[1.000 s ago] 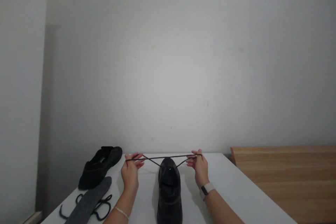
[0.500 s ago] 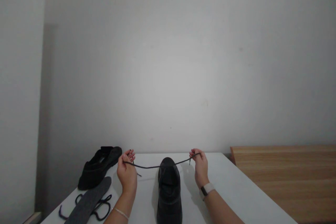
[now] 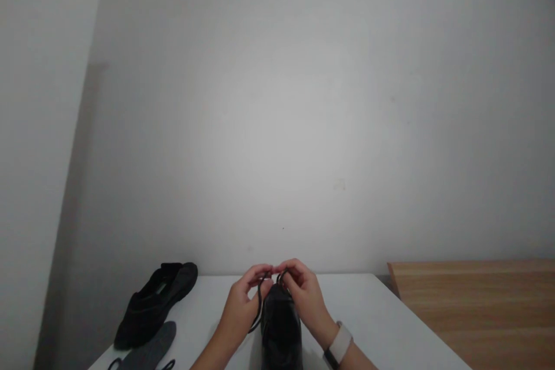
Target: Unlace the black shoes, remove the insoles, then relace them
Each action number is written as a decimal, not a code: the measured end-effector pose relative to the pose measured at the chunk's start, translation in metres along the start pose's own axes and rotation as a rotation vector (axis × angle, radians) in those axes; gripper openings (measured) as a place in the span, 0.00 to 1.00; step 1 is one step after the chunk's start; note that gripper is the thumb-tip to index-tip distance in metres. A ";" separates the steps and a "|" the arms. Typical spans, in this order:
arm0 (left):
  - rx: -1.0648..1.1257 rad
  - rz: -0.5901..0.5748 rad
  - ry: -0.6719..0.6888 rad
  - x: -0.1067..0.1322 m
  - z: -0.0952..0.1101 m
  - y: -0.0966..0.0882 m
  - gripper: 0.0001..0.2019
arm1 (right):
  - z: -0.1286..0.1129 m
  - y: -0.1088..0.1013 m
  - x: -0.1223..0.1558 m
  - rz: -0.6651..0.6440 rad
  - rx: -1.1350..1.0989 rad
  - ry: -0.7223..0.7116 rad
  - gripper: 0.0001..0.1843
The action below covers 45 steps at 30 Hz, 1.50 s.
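Fingertips nearly meeting, my left hand and my right hand are over the toe of a black shoe. A dark shoelace is pinched between them. From my left fingers it hangs in a loop beside the shoe's left side. Another short bend of it shows at my right fingers. The shoe stands lengthwise on the white table, its toe pointing away from me and its heel cut off by the lower frame edge. Whether the lace passes through the shoe, I cannot tell.
At the table's left lies a second black shoe. In front of it is a grey insole, with parts of another dark lace beside it. A wood-grained board stands at the right, and a pale wall rises behind the table.
Both hands have come inward from either side to meet over the shoe's toe. The lace, earlier stretched between them, is now bunched and looped. The view has tilted upward slightly.
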<state>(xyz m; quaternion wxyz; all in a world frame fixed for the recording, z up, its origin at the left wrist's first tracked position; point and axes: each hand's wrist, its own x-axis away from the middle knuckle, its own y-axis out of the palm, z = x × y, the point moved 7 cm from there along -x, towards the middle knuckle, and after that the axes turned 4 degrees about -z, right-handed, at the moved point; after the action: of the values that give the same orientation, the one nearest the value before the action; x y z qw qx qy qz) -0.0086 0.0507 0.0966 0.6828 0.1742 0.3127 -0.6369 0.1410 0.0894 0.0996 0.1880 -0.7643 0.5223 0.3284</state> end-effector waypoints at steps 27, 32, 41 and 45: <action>-1.048 -0.086 -0.246 0.065 -0.007 -0.182 0.13 | 0.007 0.025 0.025 -0.756 1.330 0.220 0.42; -1.230 -0.159 -0.308 0.077 -0.024 -0.179 0.14 | 0.016 0.039 0.023 -0.760 1.476 0.254 0.47; -0.838 -0.204 -0.009 0.047 0.011 -0.051 0.16 | 0.017 0.043 0.026 -0.693 1.558 0.221 0.29; -0.551 -0.397 0.020 0.030 0.014 0.010 0.23 | 0.013 0.037 0.028 -0.685 1.522 0.210 0.22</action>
<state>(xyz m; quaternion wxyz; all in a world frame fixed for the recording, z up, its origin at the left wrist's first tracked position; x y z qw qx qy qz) 0.0038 0.0201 0.0855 0.5639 -0.0749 0.5073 -0.6473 0.1094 0.0643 0.0723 0.6918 -0.5717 0.3553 -0.2612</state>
